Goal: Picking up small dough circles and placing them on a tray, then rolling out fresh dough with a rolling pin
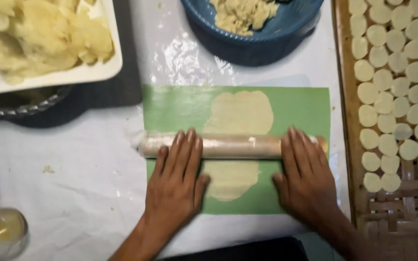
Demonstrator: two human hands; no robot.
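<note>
— What sits along the table's left edge?

— A glass (1, 232) at the near corner, a white tray (73, 72) of dough at the far one.

— And the hands?

— The left hand (177, 179) lies flat, fingers spread, on the plastic-wrapped rolling pin (228, 146); the right hand (306, 176) presses likewise. Neither is clenched. The pin crosses flattened dough (240, 116) on the green mat (296, 106) at the near edge.

— Further right?

— A blue bowl (267, 34), then a woven tray (349, 121) of dough discs (388, 96).

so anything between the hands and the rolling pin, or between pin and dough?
Nothing visible. Left hand and right hand rest flat on the rolling pin, which lies directly across the flattened dough on the green sheet.
</note>
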